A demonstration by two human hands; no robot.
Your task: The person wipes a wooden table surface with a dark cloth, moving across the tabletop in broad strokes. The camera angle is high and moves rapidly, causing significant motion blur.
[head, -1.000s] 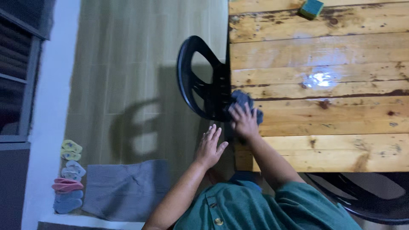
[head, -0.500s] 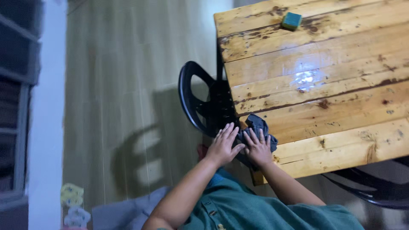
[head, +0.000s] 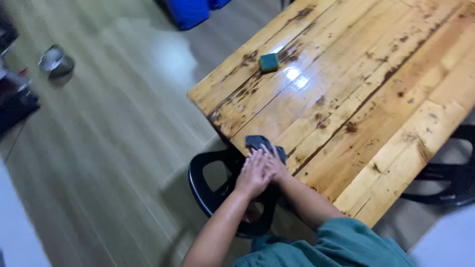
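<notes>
A dark grey cloth lies at the near edge of a glossy wooden plank table. My right hand presses flat on the cloth. My left hand lies beside and partly over the right one, fingers stretched toward the cloth at the table's edge. Both forearms reach up from my green shirt. A small green sponge sits on the table near its far left corner.
A black plastic chair stands under my hands against the table's edge. Another black chair is at the right. A blue object and a metal pot sit on the tiled floor.
The view has swung round, so the table now runs diagonally. My left hand has moved from beside the chair onto my right hand and the cloth.
</notes>
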